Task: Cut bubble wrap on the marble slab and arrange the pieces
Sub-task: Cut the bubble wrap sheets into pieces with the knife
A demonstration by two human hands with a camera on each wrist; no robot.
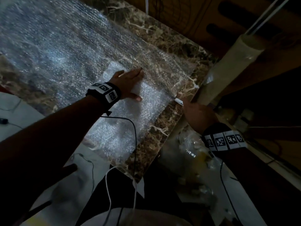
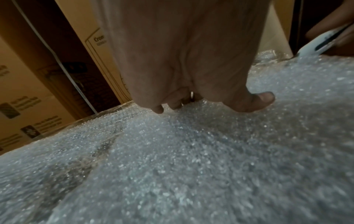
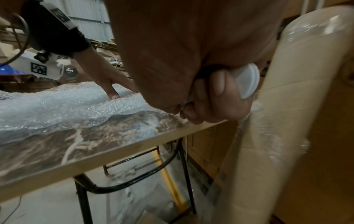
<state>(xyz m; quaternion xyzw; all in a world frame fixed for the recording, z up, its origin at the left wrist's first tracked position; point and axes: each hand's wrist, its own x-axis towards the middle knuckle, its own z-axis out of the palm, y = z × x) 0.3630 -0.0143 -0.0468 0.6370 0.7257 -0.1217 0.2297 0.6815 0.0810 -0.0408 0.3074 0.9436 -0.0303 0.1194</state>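
A person's left hand lies flat, fingers spread and straight, pressing a sheet of bubble wrap onto the marble slab, the tabletop that carries the work, while the right hand has its grip curled round a white-handled cutter at the slab's near right edge. The wrap covers most of the slab and looks doubled into a whiter, denser patch beneath and just in front of the left palm. The cutter's tip meets the corner of that patch where plastic ends and bare stone begins; the blade itself is too small to make out. The step in hand appears to be the cut, judged at its very start or end, since the tool sits at the sheet's border. The next move likely calls for steady downward pressure from the flat hand and a straight draw of the cutter along the film. A large cardboard-cored roll stands just beside the slab.
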